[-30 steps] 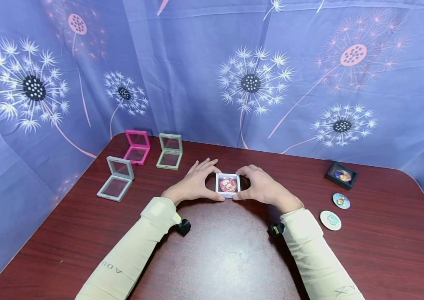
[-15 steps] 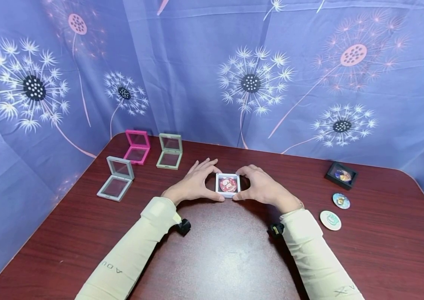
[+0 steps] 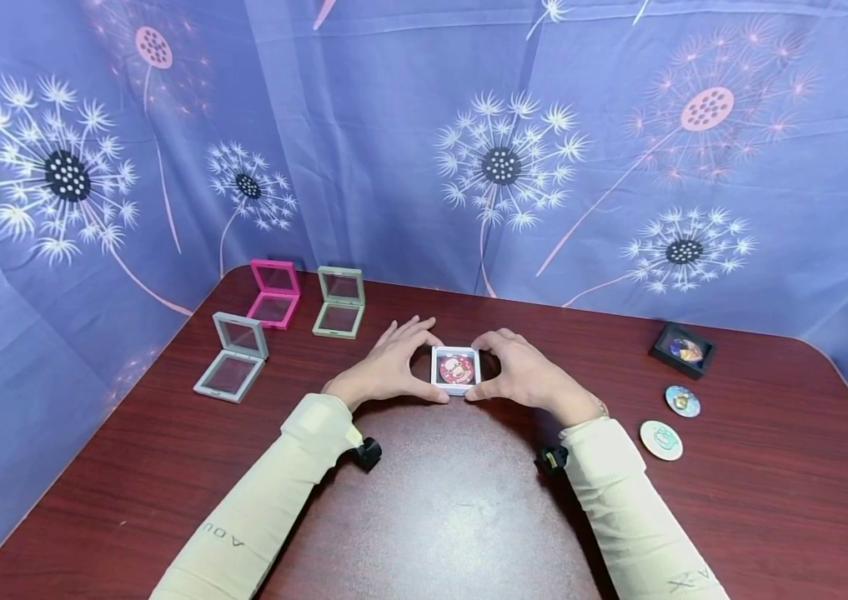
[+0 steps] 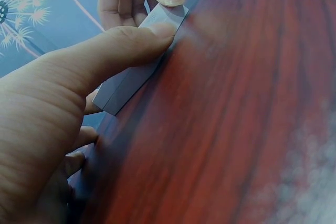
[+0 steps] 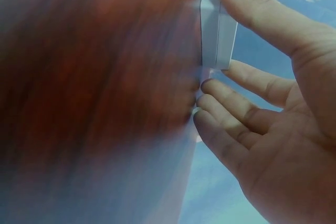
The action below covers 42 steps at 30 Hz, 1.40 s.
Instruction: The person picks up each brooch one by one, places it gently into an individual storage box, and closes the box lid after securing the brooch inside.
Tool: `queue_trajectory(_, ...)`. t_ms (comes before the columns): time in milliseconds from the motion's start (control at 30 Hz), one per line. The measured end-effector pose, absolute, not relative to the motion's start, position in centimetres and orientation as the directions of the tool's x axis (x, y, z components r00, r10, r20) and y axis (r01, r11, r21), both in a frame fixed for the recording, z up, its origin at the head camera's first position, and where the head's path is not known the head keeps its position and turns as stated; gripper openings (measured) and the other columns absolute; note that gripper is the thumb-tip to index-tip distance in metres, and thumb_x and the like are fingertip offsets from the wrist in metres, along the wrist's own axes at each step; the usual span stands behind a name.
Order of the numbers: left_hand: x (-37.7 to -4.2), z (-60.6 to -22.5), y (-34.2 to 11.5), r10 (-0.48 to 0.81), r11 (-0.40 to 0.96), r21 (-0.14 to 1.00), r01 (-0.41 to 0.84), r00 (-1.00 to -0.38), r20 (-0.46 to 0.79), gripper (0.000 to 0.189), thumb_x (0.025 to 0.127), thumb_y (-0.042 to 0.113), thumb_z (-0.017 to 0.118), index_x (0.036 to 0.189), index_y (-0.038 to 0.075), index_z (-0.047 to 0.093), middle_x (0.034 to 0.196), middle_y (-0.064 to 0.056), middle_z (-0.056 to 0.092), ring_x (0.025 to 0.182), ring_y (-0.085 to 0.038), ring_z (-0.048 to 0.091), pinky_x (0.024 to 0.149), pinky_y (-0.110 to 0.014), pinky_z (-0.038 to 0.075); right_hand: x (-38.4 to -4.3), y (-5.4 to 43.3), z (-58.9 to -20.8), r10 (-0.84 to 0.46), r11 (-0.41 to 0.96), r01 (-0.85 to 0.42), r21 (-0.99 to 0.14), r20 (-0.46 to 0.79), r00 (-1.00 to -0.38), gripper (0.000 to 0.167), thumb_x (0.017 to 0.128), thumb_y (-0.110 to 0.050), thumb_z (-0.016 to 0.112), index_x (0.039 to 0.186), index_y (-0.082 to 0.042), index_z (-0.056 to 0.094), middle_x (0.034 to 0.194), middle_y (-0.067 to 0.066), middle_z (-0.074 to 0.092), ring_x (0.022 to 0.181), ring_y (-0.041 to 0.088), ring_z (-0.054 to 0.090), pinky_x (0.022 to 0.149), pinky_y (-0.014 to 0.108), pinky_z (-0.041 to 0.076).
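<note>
A small white display case [image 3: 456, 391] lies at mid-table between both hands in the head view, its lid down. Through its clear window shows a round red badge [image 3: 457, 369] with a pale figure on it. My left hand [image 3: 391, 364] pinches the case's left side, thumb on the near edge and index finger at the far corner. On the opposite side my right hand [image 3: 519, 371] pinches it the same way. The left wrist view shows the thumb pressed on the white case [image 4: 131, 85]; in the right wrist view the other thumb lies on the case [image 5: 218, 30].
At the left stand three opened cases: grey-blue [image 3: 231, 372], pink [image 3: 274, 310] and pale green [image 3: 338, 320]. A black case [image 3: 682, 350] with a badge inside lies at the right, near a blue badge [image 3: 682, 402] and a white-and-green badge [image 3: 660, 440]. A patterned curtain [image 3: 393, 167] hangs behind.
</note>
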State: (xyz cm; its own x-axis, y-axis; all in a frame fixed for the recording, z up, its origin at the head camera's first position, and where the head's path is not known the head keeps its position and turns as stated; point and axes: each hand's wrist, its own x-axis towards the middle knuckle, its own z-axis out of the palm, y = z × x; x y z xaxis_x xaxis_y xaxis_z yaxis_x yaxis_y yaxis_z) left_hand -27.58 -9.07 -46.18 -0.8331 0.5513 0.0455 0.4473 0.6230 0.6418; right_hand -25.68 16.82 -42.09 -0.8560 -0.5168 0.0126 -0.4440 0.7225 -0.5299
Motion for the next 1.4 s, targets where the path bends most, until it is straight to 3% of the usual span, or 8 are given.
queue_trajectory(1400,-27.55,-45.84,-9.26,0.568,0.619,0.640,0.455,-0.822,0.035,0.079,0.076,0.051,0.094,0.141,0.019,0.062,0.174,-0.008,0.024,0.163,-0.024,0.007,0.130,-0.044,-0.004,-25.59,16.93,-42.05,-0.503,0.736,-0.426,-0.526,-0.004,-0.864,0.069,0.077,-0.029,0.096,0.131,0.000,0.064,0.126,0.017,0.062,0.120,0.037,0.058,0.107,0.053,0.049)
